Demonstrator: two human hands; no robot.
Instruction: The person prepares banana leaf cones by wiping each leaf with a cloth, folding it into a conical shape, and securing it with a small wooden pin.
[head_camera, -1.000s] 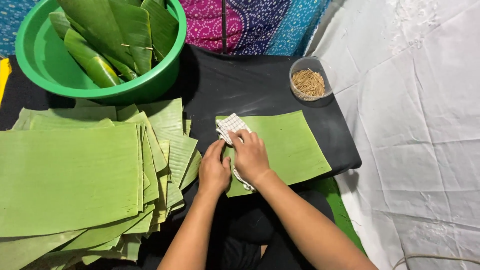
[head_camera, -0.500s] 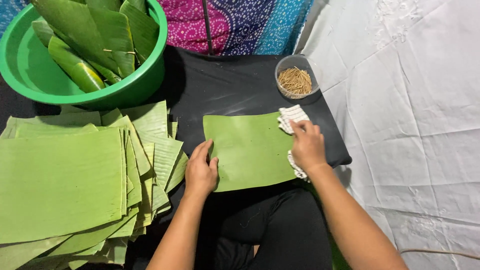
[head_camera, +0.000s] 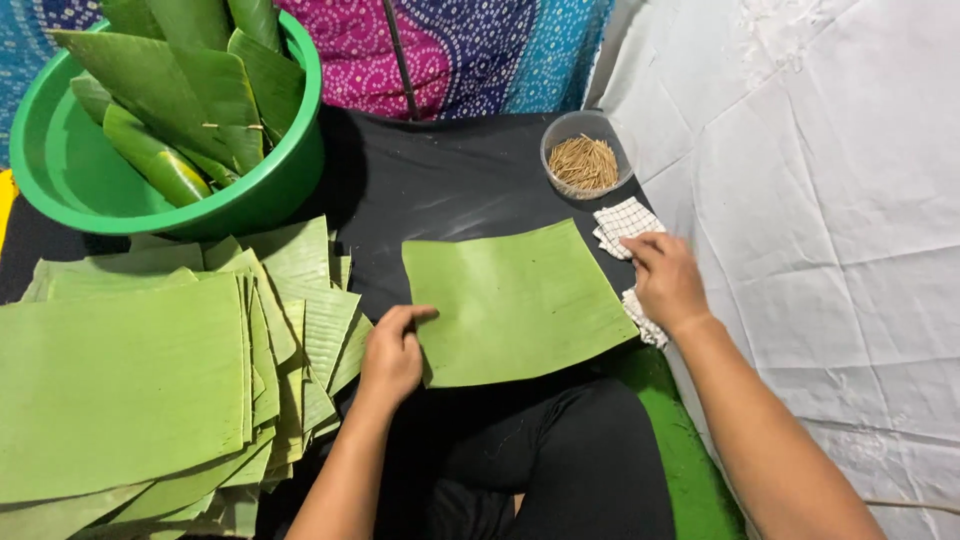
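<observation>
A square piece of green banana leaf (head_camera: 515, 300) lies flat on the black cloth (head_camera: 450, 190) in front of me. My left hand (head_camera: 392, 352) rests on the leaf's left edge, fingertips pinching it. My right hand (head_camera: 665, 280) lies just past the leaf's right edge, pressing on a white checked cloth (head_camera: 625, 222) that sticks out above and below the hand.
A thick stack of cut leaf pieces (head_camera: 130, 370) lies at the left. A green basin (head_camera: 265, 190) with rolled leaves stands at the back left. A small clear tub of wooden picks (head_camera: 585, 160) sits at the back right, next to a white sheet (head_camera: 820, 200).
My right hand has slid the checked cloth across the leaf from left to right and off its right edge. My left hand stayed at the leaf's left edge.
</observation>
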